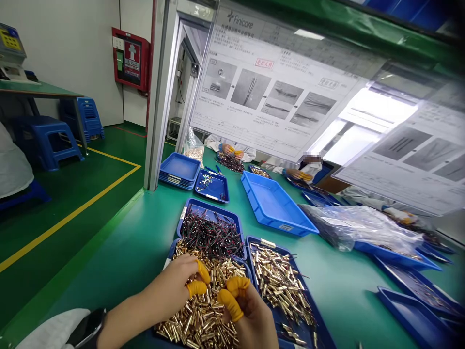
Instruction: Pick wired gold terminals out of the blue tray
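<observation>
My left hand, with yellow finger cots on thumb and forefinger, is curled over a blue tray heaped with small brass-coloured metal tubes. Facing it from the right, my right hand has its cotted thumb and forefinger pressed together above the same heap. Whatever lies between the fingertips of either hand is too small or hidden to make out. Just beyond the heap, a blue tray carries thin dark and red wire pieces. To the right, another tray holds brass tubes with wires in them.
A light-blue bin and stacked blue trays stand farther back on the green table. Clear plastic bags lie on trays at right. Instruction sheets hang overhead. Co-workers' hands work across the table.
</observation>
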`<state>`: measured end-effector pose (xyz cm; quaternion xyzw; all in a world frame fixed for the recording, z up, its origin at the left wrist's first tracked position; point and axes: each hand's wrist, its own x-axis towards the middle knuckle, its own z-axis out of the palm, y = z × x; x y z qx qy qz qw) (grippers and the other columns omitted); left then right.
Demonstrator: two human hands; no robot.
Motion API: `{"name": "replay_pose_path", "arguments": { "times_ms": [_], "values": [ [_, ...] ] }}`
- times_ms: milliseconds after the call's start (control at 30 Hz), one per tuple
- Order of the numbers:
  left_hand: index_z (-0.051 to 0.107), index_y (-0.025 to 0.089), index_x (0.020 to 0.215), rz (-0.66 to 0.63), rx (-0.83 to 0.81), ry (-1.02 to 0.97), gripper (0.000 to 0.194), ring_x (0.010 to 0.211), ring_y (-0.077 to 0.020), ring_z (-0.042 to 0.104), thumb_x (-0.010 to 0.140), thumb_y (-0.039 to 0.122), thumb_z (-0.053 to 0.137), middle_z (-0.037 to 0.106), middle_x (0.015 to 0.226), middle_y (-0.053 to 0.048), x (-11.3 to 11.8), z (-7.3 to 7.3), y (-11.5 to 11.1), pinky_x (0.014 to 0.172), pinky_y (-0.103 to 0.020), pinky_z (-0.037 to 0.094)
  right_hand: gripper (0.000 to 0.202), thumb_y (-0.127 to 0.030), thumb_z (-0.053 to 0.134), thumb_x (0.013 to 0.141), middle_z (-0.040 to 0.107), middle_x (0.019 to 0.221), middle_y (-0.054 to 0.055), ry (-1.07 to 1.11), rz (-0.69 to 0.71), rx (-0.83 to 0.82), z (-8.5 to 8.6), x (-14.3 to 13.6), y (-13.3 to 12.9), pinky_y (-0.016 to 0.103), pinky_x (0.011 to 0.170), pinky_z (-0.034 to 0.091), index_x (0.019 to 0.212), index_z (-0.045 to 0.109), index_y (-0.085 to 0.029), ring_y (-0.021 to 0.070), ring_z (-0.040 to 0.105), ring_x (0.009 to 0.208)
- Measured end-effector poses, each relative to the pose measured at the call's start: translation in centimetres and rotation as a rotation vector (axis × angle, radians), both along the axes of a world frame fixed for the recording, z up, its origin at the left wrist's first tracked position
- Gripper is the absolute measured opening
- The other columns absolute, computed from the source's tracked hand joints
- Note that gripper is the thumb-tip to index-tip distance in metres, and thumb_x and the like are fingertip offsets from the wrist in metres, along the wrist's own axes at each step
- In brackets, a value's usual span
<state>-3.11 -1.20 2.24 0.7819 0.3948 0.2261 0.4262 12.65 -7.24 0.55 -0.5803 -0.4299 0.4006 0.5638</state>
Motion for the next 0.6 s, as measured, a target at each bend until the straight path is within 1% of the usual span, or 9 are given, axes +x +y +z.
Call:
{"name": "replay_pose_path", "arguments": {
  "times_ms": [67,133,233,333,400,500,567,600],
  "values": [
    [0.056,0.017,0.072,-0.137,0.123,0.125,0.028,0.087,-0.019,0.05,0.068,-0.009,0.045,0.057,0.086,-0.001,-0.4,-0.4,0.3,0.077,-0.029,0.039,0.026,-0.038,0.075,0.062,0.057,0.055,-0.005,0.032,-0.054,0.0,0.1,0.3,0.0,0.015,0.043,0.039,0.075,0.063,-0.019,0.0074,0.048,0.044],
    [0.052,0.016,0.066,-0.215,0.256,0.214,0.032,0.085,-0.0183,0.049,0.063,-0.014,0.042,0.055,0.084,-0.001,-0.6,-0.9,0.3,0.073,-0.027,0.039,0.026,-0.036,0.074,0.063,0.058,0.054,-0.005,0.018,-0.07,0.004,-0.1,0.5,0.0,0.015,0.044,0.038,0.08,0.065,-0.019,0.0078,0.047,0.044],
    [0.052,0.017,0.067,-0.288,0.399,0.236,0.031,0.083,-0.0179,0.047,0.069,-0.012,0.044,0.056,0.082,0.0,-0.4,-1.3,0.2,0.069,-0.025,0.038,0.021,-0.036,0.071,0.066,0.058,0.056,-0.004,-0.048,-0.047,0.034,-0.4,0.4,0.0,0.017,0.046,0.038,0.078,0.066,-0.019,0.0095,0.048,0.047],
    [0.05,0.018,0.063,-0.361,0.476,0.231,0.029,0.08,-0.0176,0.048,0.074,-0.009,0.045,0.057,0.076,0.0,-0.1,-1.2,0.1,0.067,-0.024,0.038,0.022,-0.04,0.068,0.069,0.059,0.061,-0.002,-0.098,-0.019,0.08,-0.8,0.3,0.0,0.019,0.053,0.041,0.074,0.064,-0.019,0.013,0.051,0.057],
    [0.048,0.018,0.063,-0.374,0.499,0.248,0.029,0.079,-0.0181,0.049,0.071,-0.01,0.043,0.057,0.075,-0.001,0.0,-1.1,0.0,0.067,-0.024,0.039,0.023,-0.041,0.066,0.07,0.056,0.059,-0.003,-0.14,0.0,0.093,-1.0,0.3,0.0,0.019,0.053,0.04,0.071,0.062,-0.018,0.0131,0.049,0.057],
    [0.05,0.018,0.072,-0.361,0.481,0.239,0.032,0.082,-0.0202,0.05,0.063,-0.011,0.042,0.058,0.083,-0.003,-0.1,-0.9,-0.2,0.072,-0.027,0.04,0.026,-0.042,0.063,0.073,0.05,0.056,-0.004,-0.235,0.027,0.107,-1.2,0.6,-0.1,0.019,0.048,0.036,0.066,0.058,-0.018,0.0115,0.044,0.051],
    [0.05,0.019,0.076,-0.319,0.409,0.181,0.034,0.084,-0.021,0.051,0.062,-0.011,0.041,0.058,0.086,-0.004,-0.2,-0.8,-0.3,0.074,-0.028,0.04,0.027,-0.042,0.06,0.076,0.049,0.055,-0.004,-0.304,0.036,0.125,-1.2,0.6,-0.1,0.02,0.049,0.036,0.065,0.057,-0.018,0.0121,0.044,0.05],
    [0.051,0.019,0.076,-0.273,0.355,0.136,0.033,0.082,-0.0206,0.052,0.064,-0.01,0.041,0.058,0.085,-0.003,-0.2,-0.8,-0.3,0.072,-0.027,0.041,0.026,-0.042,0.059,0.076,0.05,0.055,-0.003,-0.338,0.04,0.134,-1.1,0.6,-0.1,0.02,0.049,0.037,0.065,0.058,-0.018,0.0127,0.045,0.051]
  ]
}}
